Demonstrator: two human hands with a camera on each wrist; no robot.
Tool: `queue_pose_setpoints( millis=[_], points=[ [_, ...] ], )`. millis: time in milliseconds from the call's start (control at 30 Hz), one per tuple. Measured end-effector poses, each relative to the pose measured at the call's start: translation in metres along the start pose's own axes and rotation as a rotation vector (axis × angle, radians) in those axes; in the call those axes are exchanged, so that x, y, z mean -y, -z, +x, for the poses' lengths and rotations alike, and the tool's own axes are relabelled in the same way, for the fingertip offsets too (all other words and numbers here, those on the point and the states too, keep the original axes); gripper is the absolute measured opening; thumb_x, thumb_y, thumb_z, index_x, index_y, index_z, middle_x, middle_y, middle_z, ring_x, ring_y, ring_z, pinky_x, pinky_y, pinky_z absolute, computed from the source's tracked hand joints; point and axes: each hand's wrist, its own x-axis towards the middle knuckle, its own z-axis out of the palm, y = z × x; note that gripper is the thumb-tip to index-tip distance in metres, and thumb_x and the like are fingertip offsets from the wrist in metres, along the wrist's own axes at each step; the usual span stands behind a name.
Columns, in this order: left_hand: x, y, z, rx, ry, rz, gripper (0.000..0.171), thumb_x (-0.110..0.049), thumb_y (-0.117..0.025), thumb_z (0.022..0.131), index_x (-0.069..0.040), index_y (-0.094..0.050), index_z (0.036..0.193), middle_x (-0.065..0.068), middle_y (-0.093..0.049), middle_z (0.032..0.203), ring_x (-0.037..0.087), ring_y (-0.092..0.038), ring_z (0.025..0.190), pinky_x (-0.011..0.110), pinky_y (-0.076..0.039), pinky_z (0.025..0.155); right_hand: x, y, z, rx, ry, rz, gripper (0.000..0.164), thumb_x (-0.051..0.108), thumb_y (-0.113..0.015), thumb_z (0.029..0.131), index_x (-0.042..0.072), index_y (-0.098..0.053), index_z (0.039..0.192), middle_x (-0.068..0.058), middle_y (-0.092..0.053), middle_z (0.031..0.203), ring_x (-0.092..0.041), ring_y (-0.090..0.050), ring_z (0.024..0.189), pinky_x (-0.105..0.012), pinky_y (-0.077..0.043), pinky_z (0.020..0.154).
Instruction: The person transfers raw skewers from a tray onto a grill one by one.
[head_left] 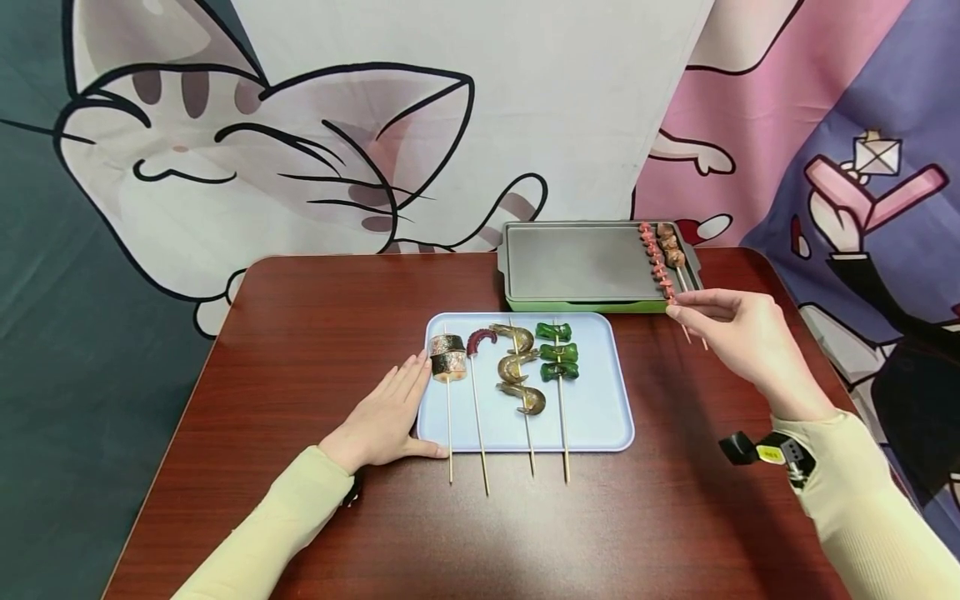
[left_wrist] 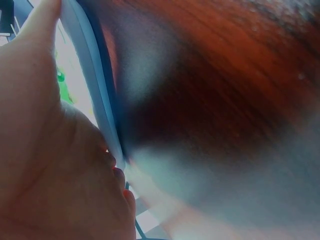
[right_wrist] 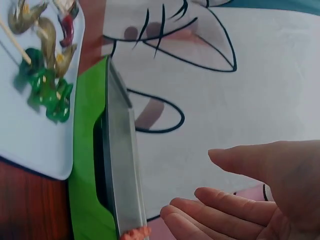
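Note:
A light blue tray (head_left: 600, 417) bears a skewer of dark-skinned, fish-like pieces (head_left: 448, 357), a dark red tentacle skewer (head_left: 480, 340), a shrimp skewer (head_left: 517, 367) and a green pepper skewer (head_left: 558, 352). Against the tray's left edge rests my left hand (head_left: 386, 417), fingers straight, thumb at the front corner. On the grey griddle (head_left: 577, 262) lie a pinkish-red skewer (head_left: 656, 258) and a brown meat skewer (head_left: 671, 246). My right hand (head_left: 738, 337) hovers by their near ends; the right wrist view shows thumb and fingers apart, nothing between them.
The griddle's green base (right_wrist: 87, 150) stands at the back right of the brown wooden table (head_left: 337, 308), just behind the tray. Several stick ends overhang the tray's front edge. A cat-printed cloth (head_left: 570, 100) hangs behind the table.

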Motion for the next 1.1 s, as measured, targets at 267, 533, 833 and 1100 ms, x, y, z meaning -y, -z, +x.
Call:
queue_pose_setpoints(
  millis=[267, 533, 833, 1100],
  points=[
    [0.003, -0.004, -0.001, -0.005, -0.009, -0.009, 0.121, -0.078, -0.055, 0.069, 0.01, -0.02, 0.144, 0.024, -0.011, 0.152, 0.036, -0.013, 0.138, 0.048, -0.017, 0.109, 0.013, -0.007, -0.014, 0.051, 0.047, 0.027, 0.039, 0.05, -0.067, 0.082, 0.022, -0.07, 0.108, 0.0, -0.067, 0.105, -0.002, -0.064, 0.085, -0.016, -0.048, 0.065],
    [0.006, -0.009, 0.0, -0.01, -0.003, 0.013, 0.123, -0.083, -0.049, 0.068, 0.007, -0.019, 0.145, 0.021, -0.009, 0.153, 0.033, -0.011, 0.139, 0.046, -0.016, 0.11, 0.018, -0.018, -0.02, 0.088, 0.076, 0.013, 0.039, 0.052, -0.066, 0.081, 0.024, -0.07, 0.107, 0.004, -0.068, 0.099, -0.007, -0.065, 0.085, -0.019, -0.049, 0.066],
    [0.01, -0.017, 0.0, -0.023, -0.006, 0.03, 0.124, -0.086, -0.043, 0.068, 0.006, -0.016, 0.146, 0.019, -0.007, 0.154, 0.031, -0.009, 0.14, 0.045, -0.014, 0.11, 0.013, -0.045, -0.026, 0.206, 0.103, 0.085, 0.044, 0.049, -0.068, 0.082, 0.015, -0.07, 0.11, 0.001, -0.07, 0.097, -0.009, -0.066, 0.086, -0.024, -0.051, 0.067],
    [0.009, -0.017, 0.001, -0.01, 0.004, 0.029, 0.125, -0.085, -0.044, 0.067, 0.005, -0.014, 0.147, 0.02, -0.007, 0.153, 0.031, -0.01, 0.139, 0.045, -0.013, 0.11, 0.007, -0.077, -0.032, 0.298, 0.098, 0.144, 0.04, 0.042, -0.07, 0.082, 0.011, -0.07, 0.107, 0.003, -0.071, 0.09, -0.009, -0.066, 0.085, -0.029, -0.051, 0.07]
  ],
)
